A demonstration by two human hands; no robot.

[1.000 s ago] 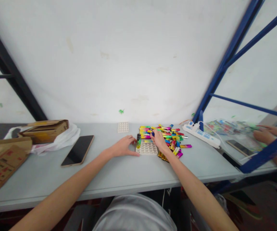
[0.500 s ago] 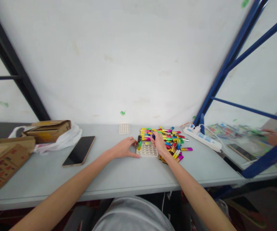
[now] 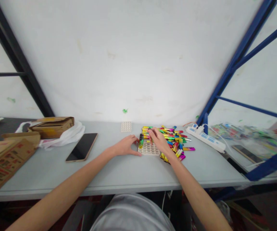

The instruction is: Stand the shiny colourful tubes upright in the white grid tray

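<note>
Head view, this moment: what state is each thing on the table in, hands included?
White tray: flat on the table, a few sticks standing at its left edge, most holes unfilled.
Coloured sticks: loose heap, lying flat.
Small tray: flat, unfilled.
Phone: face up, screen dark.
Power strip: plug inserted.
Cardboard box: flaps closed.
Left hand: resting against the white tray.
Right hand: over the sticks; grip unclear.

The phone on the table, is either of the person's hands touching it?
No. The phone lies apart to the left, while the left hand rests beside the white tray.
</note>
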